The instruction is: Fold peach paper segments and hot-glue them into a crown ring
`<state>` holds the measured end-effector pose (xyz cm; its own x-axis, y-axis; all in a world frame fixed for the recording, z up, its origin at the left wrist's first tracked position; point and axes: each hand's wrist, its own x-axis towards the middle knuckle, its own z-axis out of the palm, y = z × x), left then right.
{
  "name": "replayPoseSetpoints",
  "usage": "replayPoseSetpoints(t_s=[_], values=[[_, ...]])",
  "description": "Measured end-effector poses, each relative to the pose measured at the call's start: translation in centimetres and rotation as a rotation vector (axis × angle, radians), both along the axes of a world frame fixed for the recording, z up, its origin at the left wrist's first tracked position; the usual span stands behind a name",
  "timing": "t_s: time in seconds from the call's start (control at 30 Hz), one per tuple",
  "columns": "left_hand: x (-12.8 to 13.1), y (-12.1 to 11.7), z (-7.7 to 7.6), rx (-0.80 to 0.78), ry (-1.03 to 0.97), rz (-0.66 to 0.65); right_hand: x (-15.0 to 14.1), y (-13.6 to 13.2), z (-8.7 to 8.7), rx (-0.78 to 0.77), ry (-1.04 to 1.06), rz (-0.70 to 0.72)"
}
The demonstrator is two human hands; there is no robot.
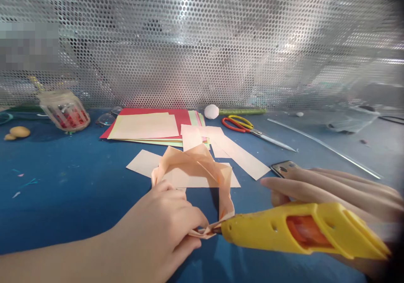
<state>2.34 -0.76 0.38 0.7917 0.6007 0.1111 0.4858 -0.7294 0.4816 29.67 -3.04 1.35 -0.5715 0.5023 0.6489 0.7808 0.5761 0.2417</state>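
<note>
My left hand (160,228) is closed in a pinch on the near edge of a folded peach paper ring (202,169) that stands on the blue table (72,190). A yellow glue gun (293,230) is held in my right hand (331,190), whose fingers stretch along its far side. The gun's nozzle touches the paper right where my left fingers pinch it. Loose peach paper strips (240,154) lie just behind the ring.
A stack of coloured paper sheets (148,127) lies at the back centre. Red-and-yellow scissors (249,127) and a white ball (211,111) sit to its right. A tipped glass jar (65,109) is at back left, a phone (284,168) by my right hand. Perforated metal screen (202,43) behind.
</note>
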Motion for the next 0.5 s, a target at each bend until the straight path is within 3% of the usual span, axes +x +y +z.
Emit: replayPoseSetpoints(t_s=[0.17, 0.37, 0.5], values=[[-0.1, 0.4, 1.1, -0.042, 0.049, 0.049, 0.2, -0.1, -0.6, -0.041, 0.067, -0.044], [-0.3, 0.7, 2.3, -0.06, 0.243, 0.157, -0.3, -0.4, -0.5, 0.045, 0.027, -0.04], [-0.8, 0.7, 2.9, 0.026, 0.256, 0.094, -0.6, -0.7, -0.3, 0.085, 0.058, -0.012]])
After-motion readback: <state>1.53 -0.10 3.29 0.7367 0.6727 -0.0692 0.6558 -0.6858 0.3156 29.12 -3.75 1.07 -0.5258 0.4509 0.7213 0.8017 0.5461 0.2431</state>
